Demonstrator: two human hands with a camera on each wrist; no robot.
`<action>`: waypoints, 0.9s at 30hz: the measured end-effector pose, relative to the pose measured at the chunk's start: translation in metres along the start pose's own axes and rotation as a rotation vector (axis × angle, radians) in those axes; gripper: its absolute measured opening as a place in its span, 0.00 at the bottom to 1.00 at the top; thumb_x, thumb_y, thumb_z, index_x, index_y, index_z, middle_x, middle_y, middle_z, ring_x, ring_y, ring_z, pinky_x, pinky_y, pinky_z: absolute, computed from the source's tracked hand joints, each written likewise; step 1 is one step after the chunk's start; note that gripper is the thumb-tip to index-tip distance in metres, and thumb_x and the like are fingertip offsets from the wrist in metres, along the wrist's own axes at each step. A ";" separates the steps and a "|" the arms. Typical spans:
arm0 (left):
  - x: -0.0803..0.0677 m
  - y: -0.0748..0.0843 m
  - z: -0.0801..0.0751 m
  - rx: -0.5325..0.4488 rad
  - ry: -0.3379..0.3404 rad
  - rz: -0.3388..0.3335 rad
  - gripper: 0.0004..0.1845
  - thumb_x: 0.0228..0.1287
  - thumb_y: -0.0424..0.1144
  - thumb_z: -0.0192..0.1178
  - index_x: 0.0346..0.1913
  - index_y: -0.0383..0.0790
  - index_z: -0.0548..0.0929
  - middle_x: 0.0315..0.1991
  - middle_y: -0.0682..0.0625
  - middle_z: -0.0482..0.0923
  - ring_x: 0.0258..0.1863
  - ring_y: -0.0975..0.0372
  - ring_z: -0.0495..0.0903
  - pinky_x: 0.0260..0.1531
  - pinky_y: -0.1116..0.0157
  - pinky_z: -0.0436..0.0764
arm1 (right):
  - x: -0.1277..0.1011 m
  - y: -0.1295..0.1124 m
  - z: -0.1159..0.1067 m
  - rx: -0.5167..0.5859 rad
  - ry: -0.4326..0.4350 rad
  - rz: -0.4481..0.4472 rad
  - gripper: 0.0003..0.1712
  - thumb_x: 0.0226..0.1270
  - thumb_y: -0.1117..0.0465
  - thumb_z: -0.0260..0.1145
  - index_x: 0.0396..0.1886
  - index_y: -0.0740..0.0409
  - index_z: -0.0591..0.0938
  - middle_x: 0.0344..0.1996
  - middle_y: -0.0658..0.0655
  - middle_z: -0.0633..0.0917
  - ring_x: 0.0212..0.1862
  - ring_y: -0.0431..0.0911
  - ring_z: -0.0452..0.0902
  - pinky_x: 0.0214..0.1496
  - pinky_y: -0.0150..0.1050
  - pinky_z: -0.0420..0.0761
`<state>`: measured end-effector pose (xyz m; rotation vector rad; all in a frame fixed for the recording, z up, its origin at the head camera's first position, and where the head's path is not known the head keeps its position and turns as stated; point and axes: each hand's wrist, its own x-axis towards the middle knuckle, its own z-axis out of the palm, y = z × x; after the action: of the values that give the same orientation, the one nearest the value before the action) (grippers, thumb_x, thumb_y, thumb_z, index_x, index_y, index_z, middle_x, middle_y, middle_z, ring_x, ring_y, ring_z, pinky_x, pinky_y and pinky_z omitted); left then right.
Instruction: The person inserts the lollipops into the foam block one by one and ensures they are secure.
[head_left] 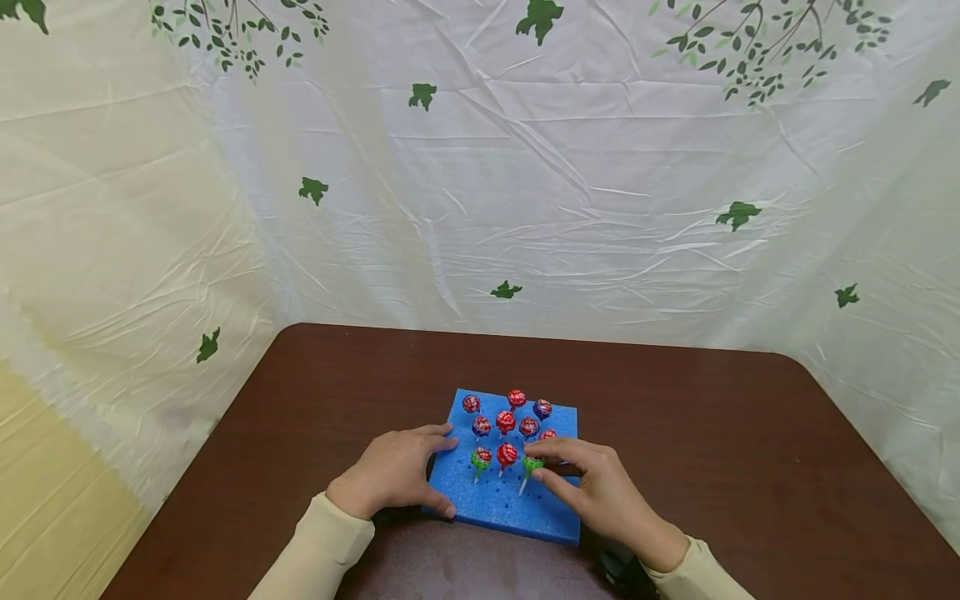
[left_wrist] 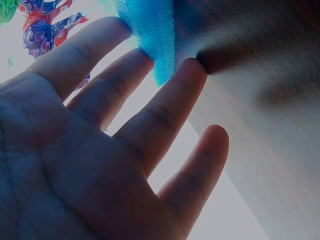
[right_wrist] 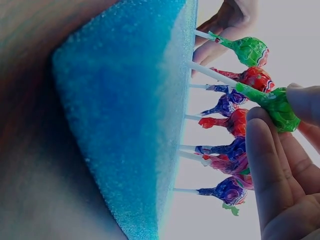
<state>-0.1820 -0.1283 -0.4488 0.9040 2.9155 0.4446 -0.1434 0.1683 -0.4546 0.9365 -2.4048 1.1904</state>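
Pinching a green lollipop at the foam block's front row, the right hand is holding it, stick tilting down-left into the foam; the flat-fingered left hand is steadying the block's left edge.

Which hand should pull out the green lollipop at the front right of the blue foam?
Probably the right hand: its fingertips already pinch that green lollipop. The left hand rests with straight fingers on the blue foam block's left edge, steadying it.
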 end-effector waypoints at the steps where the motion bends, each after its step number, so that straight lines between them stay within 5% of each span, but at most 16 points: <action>1: 0.000 0.000 0.000 0.000 0.000 0.001 0.50 0.37 0.68 0.76 0.66 0.44 0.79 0.69 0.48 0.71 0.65 0.52 0.73 0.56 0.47 0.75 | 0.000 0.000 0.000 0.000 -0.001 -0.003 0.18 0.61 0.66 0.75 0.51 0.54 0.87 0.46 0.44 0.86 0.43 0.38 0.84 0.39 0.37 0.85; 21: 0.000 -0.002 0.002 -0.001 -0.006 0.015 0.51 0.38 0.68 0.76 0.66 0.43 0.79 0.69 0.48 0.70 0.65 0.52 0.73 0.56 0.47 0.75 | -0.004 0.003 0.006 0.017 -0.027 -0.014 0.17 0.59 0.67 0.76 0.49 0.57 0.88 0.43 0.46 0.88 0.42 0.39 0.85 0.38 0.41 0.86; 27: 0.001 -0.002 0.001 -0.003 -0.005 0.012 0.51 0.38 0.69 0.75 0.67 0.44 0.78 0.70 0.48 0.70 0.65 0.51 0.72 0.57 0.46 0.75 | -0.002 0.002 0.005 -0.019 -0.030 0.047 0.18 0.57 0.66 0.77 0.49 0.56 0.89 0.43 0.44 0.88 0.42 0.38 0.84 0.40 0.40 0.85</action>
<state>-0.1835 -0.1292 -0.4508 0.9217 2.9059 0.4466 -0.1436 0.1659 -0.4600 0.9040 -2.4700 1.1758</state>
